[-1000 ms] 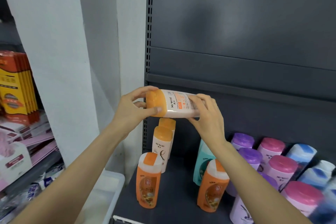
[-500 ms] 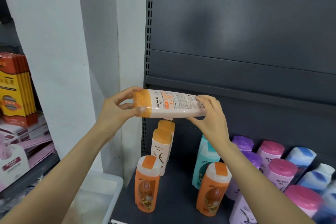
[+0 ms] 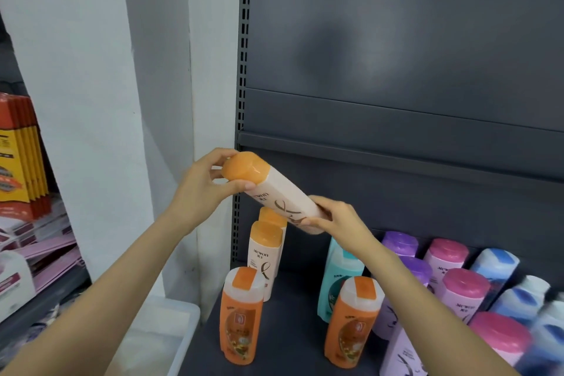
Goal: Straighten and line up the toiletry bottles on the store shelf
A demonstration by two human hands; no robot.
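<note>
A: What are the hands doing?

B: Both are clamped on one white bottle (image 3: 282, 197) with an orange cap, held in the air above the shelf (image 3: 293, 342). The left hand (image 3: 203, 185) pinches the cap end, thumb below and fingers on top. The right hand (image 3: 335, 218) grips the base end.

A: How does the bottle sit?

B: Tilted, cap up and to the left, base lower to the right, its brown swirl mark facing up.

A: And beneath it?

B: Two matching white bottles (image 3: 265, 253) stand upright at the shelf's back left, one behind the other. Nearer the front stand two orange bottles (image 3: 241, 314), well apart, with a teal bottle (image 3: 337, 275) behind the right one. Purple, pink and blue capped bottles (image 3: 460, 287) fill the right side in rows.
</note>
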